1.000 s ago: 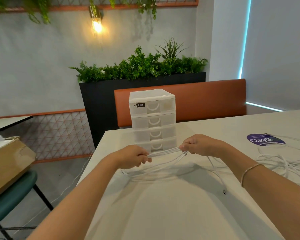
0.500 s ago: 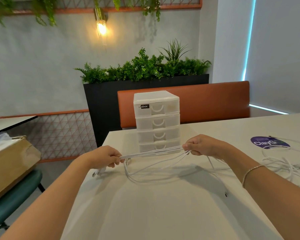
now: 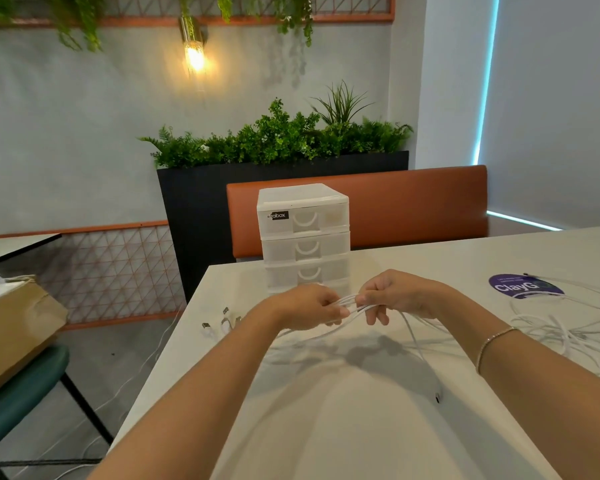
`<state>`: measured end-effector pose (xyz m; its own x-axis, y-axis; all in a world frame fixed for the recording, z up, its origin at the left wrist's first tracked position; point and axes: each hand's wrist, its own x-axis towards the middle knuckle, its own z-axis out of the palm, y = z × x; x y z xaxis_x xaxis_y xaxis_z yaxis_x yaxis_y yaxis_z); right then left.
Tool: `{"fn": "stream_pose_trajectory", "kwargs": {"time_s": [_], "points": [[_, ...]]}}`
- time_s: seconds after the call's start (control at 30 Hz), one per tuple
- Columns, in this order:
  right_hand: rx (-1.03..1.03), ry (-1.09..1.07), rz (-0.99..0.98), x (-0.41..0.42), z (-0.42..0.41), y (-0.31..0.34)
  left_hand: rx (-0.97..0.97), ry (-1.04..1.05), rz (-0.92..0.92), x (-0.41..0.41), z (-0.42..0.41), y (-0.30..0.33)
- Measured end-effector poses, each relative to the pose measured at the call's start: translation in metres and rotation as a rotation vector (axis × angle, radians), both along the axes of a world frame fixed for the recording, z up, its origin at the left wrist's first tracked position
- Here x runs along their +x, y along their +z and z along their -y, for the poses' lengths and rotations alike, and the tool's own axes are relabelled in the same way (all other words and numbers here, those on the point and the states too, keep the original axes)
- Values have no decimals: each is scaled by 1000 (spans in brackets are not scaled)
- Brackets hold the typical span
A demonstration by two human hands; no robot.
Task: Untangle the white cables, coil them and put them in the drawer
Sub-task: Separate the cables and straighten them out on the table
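Both hands hold one bundle of white cables just above the white table. My left hand grips the strands from the left, and my right hand grips them from the right, almost touching the left. Loops of the bundle sag onto the table below my hands, and one strand trails right to a dark plug. Several cable ends with connectors lie left of my left wrist. A second tangle of white cables lies at the table's right. The white drawer unit stands behind my hands, its drawers closed.
A purple round sticker lies on the table's right part. Behind the table runs an orange bench back and a black planter. At left stands a green chair carrying a brown paper bag. The table's left edge runs diagonally.
My left hand has moved right along the cables until it nearly meets my right hand. The strands, stretched between the hands before, now hang in slack loops. Cable ends lie exposed at left.
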<state>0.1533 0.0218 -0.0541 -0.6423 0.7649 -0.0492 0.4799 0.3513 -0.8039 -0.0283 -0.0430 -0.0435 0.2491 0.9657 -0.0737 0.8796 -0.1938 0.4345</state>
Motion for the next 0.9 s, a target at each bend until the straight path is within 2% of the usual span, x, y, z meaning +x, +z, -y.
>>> {"fn": "stream_pose_trajectory", "kwargs": {"time_s": [0.13, 0.3, 0.4, 0.63, 0.9], "points": [[9, -2, -11, 2, 4, 4, -134, 15, 394, -1, -2, -10], [58, -97, 94, -2, 1, -2, -119, 7, 369, -11, 1, -14], [56, -100, 75, -3, 3, -2, -124, 38, 381, -20, 6, -16], [76, -95, 54, -8, 8, 0, -72, 81, 246, -40, 13, -10], [109, -193, 54, 9, 4, 2, -81, 184, 192, -89, 22, -8]]}}
